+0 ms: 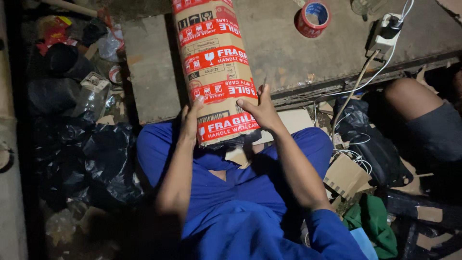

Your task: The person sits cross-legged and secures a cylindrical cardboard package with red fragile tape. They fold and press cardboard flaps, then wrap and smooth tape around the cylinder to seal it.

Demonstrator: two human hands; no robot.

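Here both hands clamp the taped parcel [214, 72]: left hand [191, 123] at 7 o'clock, right hand [260, 108] at 5. Taping step; next, probably reach the tape roll [313, 18] at 1 o'clock.

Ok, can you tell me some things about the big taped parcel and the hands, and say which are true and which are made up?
1. Both hands hold the long cardboard parcel near its lower end. True: left hand, right hand.
2. The parcel is wrapped in green tape. False: the bands are red and white.
3. A red tape roll lies on the board above the parcel's right side. True.
4. The tape roll is in the right hand. False: it lies apart, untouched.
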